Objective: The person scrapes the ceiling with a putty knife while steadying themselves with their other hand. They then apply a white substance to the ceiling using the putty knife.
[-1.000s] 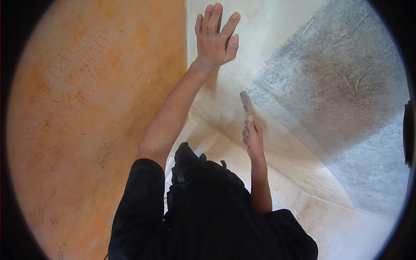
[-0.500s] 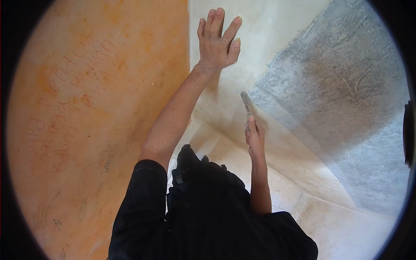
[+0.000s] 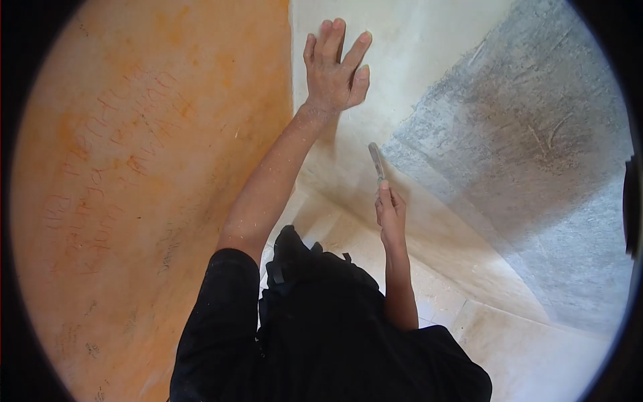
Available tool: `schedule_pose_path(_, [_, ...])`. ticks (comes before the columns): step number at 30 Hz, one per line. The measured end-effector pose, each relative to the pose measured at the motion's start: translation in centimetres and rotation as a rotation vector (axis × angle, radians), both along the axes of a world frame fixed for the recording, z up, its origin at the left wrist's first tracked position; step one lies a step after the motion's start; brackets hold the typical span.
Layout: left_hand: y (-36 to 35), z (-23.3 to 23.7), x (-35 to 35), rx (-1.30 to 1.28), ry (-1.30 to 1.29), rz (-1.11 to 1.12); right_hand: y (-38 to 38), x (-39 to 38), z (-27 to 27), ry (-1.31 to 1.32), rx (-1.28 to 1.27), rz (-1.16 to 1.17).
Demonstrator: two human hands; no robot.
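My left hand [image 3: 335,79] lies against the white wall [image 3: 408,47] near the corner, its fingers spread and holding nothing. Lower and to the right, my right hand [image 3: 391,213] grips the handle of a scraper [image 3: 376,159]. The scraper's blade points up and slightly left, seen nearly edge-on. Its tip is at the white surface, just left of the edge of a rough grey patch [image 3: 509,127] where the paint layer is gone. Most of the handle is hidden in my fingers.
An orange wall [image 3: 201,134] with red and dark handwriting meets the white one at a corner on the left. Below is a pale tiled floor [image 3: 435,305] with scattered flakes. A dark object [image 3: 630,208] shows at the far right edge.
My right hand and the scraper have shifted slightly to the left. My left hand keeps its place on the wall, sitting a little lower in the view.
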State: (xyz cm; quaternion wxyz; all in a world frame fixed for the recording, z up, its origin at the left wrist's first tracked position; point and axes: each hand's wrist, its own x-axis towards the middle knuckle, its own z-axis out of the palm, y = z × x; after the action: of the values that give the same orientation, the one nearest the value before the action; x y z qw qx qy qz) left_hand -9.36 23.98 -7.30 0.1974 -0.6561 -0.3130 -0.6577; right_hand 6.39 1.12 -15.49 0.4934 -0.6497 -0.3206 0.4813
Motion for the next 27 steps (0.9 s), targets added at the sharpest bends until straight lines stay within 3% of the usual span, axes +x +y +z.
schedule_pose_path(9, [0.2,0.0,0.0,0.02,-0.005,-0.002,0.9,0.1,-1.2,-0.074,0.086,0.073])
schedule_pose_path(22, [0.4,-0.3,0.1,0.015,0.007,-0.011,0.3,-0.4,-1.0,-0.005,0.022,0.062])
schedule_pose_path(27, [0.4,-0.4,0.0,0.023,0.006,-0.016,0.4,0.8,-2.1,-0.162,0.107,0.046])
